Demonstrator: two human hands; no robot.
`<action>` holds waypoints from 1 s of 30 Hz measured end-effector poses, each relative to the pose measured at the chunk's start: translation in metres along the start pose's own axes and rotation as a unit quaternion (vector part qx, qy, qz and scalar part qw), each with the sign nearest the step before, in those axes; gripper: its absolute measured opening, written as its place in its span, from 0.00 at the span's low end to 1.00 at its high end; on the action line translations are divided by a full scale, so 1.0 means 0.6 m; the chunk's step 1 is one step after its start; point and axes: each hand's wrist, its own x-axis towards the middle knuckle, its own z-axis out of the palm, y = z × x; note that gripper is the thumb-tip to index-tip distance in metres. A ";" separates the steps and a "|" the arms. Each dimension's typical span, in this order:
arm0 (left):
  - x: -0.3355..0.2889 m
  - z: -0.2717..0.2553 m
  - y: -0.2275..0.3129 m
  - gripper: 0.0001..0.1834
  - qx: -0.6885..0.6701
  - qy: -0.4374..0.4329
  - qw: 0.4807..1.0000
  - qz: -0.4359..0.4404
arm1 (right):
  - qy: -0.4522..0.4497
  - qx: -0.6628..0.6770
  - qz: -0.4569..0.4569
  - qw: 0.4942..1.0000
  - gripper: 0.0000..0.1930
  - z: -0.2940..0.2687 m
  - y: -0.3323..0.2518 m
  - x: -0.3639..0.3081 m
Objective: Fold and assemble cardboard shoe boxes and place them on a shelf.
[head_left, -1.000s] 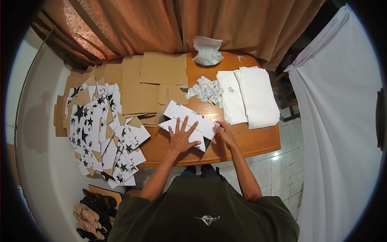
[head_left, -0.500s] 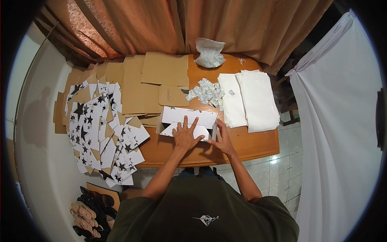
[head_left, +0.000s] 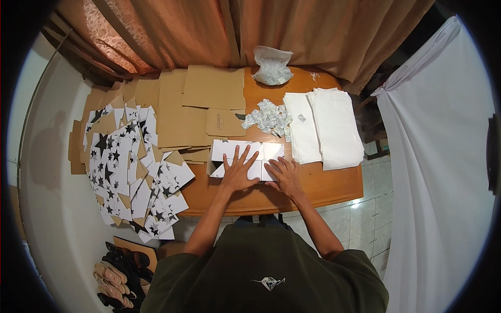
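Left hand point(head_left: 239, 175) and right hand point(head_left: 285, 176), fingers spread, press a white box point(head_left: 255, 169), right flap point(head_left: 272, 150) folded over, left end point(head_left: 213, 168) gaping.

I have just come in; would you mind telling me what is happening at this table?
A person is handling a white star-printed cardboard box on the wooden table. The left hand is spread over its top, and the right hand rests on its right end. Star-printed cardboard pieces and brown cardboard sheets lie to the left; small packets lie beyond the box, with white sheets to their right.
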 end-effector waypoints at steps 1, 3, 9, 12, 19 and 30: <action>0.001 -0.011 0.006 0.60 0.019 -0.035 0.999 0.006 | -0.002 -0.001 0.003 1.000 0.30 0.001 0.006 0.000; -0.001 -0.015 0.005 0.62 0.012 -0.034 0.999 0.007 | -0.015 -0.036 -0.044 0.998 0.31 0.001 0.007 0.007; 0.000 0.000 -0.004 0.67 -0.006 -0.021 1.000 0.002 | -0.020 -0.016 -0.059 0.998 0.31 0.005 0.012 0.008; -0.001 0.004 0.000 0.68 -0.021 -0.021 1.000 -0.007 | -0.011 0.064 -0.025 0.998 0.35 -0.013 0.005 0.015; -0.003 0.009 0.001 0.70 -0.051 -0.012 0.999 -0.014 | -0.071 0.006 -0.043 0.997 0.39 -0.029 0.014 0.032; -0.007 0.023 0.002 0.71 -0.078 0.032 0.996 -0.009 | -0.029 0.007 -0.147 0.989 0.37 -0.038 0.034 0.044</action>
